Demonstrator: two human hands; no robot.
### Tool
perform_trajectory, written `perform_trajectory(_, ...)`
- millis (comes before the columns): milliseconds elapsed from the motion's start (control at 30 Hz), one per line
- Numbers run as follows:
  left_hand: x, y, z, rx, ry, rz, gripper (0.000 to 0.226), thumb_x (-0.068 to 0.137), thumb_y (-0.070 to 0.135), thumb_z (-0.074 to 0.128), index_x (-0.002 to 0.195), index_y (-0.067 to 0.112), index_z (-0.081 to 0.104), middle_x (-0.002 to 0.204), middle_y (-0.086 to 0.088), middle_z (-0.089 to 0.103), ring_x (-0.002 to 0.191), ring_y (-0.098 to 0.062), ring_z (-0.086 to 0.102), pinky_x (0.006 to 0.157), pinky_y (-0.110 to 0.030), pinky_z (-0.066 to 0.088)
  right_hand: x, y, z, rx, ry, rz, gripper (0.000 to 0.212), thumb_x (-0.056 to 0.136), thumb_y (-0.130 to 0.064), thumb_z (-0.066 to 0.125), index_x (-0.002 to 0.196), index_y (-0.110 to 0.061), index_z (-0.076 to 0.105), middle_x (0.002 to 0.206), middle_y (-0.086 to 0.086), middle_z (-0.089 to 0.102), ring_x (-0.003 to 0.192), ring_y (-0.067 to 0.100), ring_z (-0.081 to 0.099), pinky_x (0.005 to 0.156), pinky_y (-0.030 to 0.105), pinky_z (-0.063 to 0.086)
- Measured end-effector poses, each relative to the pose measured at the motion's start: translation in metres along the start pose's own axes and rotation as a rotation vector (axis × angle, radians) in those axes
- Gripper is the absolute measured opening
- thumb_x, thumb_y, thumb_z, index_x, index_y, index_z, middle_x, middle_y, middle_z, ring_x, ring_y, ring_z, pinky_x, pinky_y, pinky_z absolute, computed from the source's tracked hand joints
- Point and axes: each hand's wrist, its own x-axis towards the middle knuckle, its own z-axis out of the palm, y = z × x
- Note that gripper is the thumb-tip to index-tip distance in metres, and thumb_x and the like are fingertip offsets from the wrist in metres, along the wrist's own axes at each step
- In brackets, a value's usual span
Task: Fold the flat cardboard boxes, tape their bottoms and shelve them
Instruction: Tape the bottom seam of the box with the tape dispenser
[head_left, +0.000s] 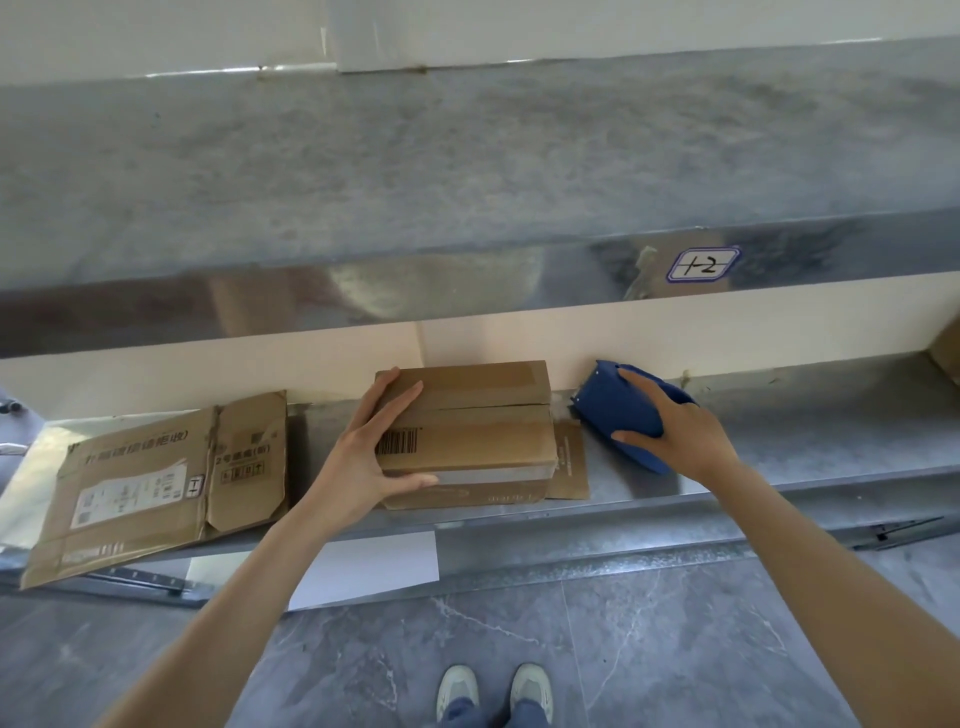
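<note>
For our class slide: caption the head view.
Left hand grips a folded cardboard box on the metal shelf; right hand holds a blue tape dispenser.

Pale grey sneakers (457, 687), blue jeans (529, 715)

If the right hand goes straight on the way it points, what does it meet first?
The blue tape dispenser in the right hand leads: likely the cream back wall first, possibly clipping the taped box at its far right corner. Depth unclear.

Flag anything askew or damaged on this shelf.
The flat brown cardboard box on the left lies skewed, its near corner hanging over the front edge of the grey metal shelf, and its flap edge looks ragged.
</note>
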Motion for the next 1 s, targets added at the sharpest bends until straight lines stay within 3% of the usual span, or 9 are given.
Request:
perform_trajectory(167, 0.000, 0.001, 0.000, -0.004, -0.007, -0.009, 0.101, 0.064, 0.048, 0.083, 0.150, 0.044, 0.029, 0.161, 0.025, 0.006, 0.145, 0.011, 0.009, 0.117, -0.032, 0.020, 0.001, 0.001, -0.003, 0.159, -0.019, -0.054, 0.073, 0.085, -0.066, 0.055, 0.147, -0.056, 0.016, 0.103, 0.005, 0.070, 0.080, 0.025, 0.064, 0.072, 0.039, 0.053)
perform_trajectory(267, 0.000, 0.002, 0.000, 0.006, -0.008, -0.013, 0.102, 0.064, 0.046, 0.084, 0.150, 0.044, 0.029, 0.161, 0.026, 0.006, 0.140, 0.018, 0.008, 0.115, -0.030, 0.020, 0.001, 0.003, -0.003, 0.225, 0.002, -0.066, 0.067, 0.089, -0.046, 0.064, 0.145, -0.048, 0.027, 0.128, 0.002, 0.057, 0.102, 0.026, 0.058, 0.083, 0.038, 0.046)
perform_trajectory(367, -0.001, 0.003, -0.001, 0.013, -0.008, -0.014, 0.102, 0.065, 0.041, 0.087, 0.150, 0.042, 0.030, 0.161, 0.026, 0.007, 0.138, 0.021, 0.008, 0.115, -0.029, 0.020, -0.001, 0.001, -0.003, 0.237, 0.042, -0.070, 0.068, 0.087, -0.039, 0.069, 0.144, -0.039, 0.032, 0.118, 0.004, 0.054, 0.095, 0.026, 0.055, 0.078, 0.036, 0.043)
perform_trajectory(500, -0.001, 0.003, -0.002, 0.009, 0.007, -0.016, 0.101, 0.065, 0.039, 0.088, 0.150, 0.040, 0.032, 0.160, 0.026, 0.009, 0.139, 0.019, 0.010, 0.116, -0.030, 0.021, -0.005, -0.002, -0.009, 0.127, 0.069, 0.005, 0.077, 0.084, -0.050, 0.071, 0.146, -0.039, 0.027, 0.111, 0.001, 0.055, 0.096, 0.027, 0.055, 0.075, 0.041, 0.049)
perform_trajectory(667, -0.002, 0.005, -0.005, -0.020, 0.023, -0.017, 0.100, 0.062, 0.047, 0.084, 0.148, 0.045, 0.033, 0.160, 0.028, 0.011, 0.146, 0.008, 0.014, 0.116, -0.028, 0.020, -0.014, -0.006, -0.016, 0.055, 0.067, 0.036, 0.084, 0.079, -0.061, 0.069, 0.148, -0.038, 0.027, 0.117, 0.000, 0.056, 0.107, 0.028, 0.053, 0.082, 0.041, 0.048)
perform_trajectory(833, -0.008, 0.004, -0.011, -0.041, 0.041, -0.023, 0.100, 0.064, 0.040, 0.087, 0.147, 0.049, 0.032, 0.159, 0.031, 0.011, 0.147, 0.006, 0.012, 0.116, -0.026, 0.018, -0.017, -0.045, -0.031, 0.054, 0.349, -0.072, 0.062, 0.087, -0.050, 0.066, 0.141, -0.025, 0.047, 0.129, 0.003, 0.054, 0.114, 0.028, 0.052, 0.086, 0.043, 0.050)
perform_trajectory(1000, -0.015, 0.002, -0.017, -0.042, 0.061, -0.034, 0.100, 0.063, 0.039, 0.088, 0.147, 0.047, 0.033, 0.159, 0.030, 0.012, 0.146, 0.008, 0.011, 0.116, -0.025, 0.017, -0.021, -0.120, -0.033, 0.302, 0.344, -0.211, 0.038, 0.097, -0.035, 0.058, 0.133, -0.023, 0.053, 0.127, -0.004, 0.053, 0.115, 0.016, 0.050, 0.087, 0.033, 0.048)
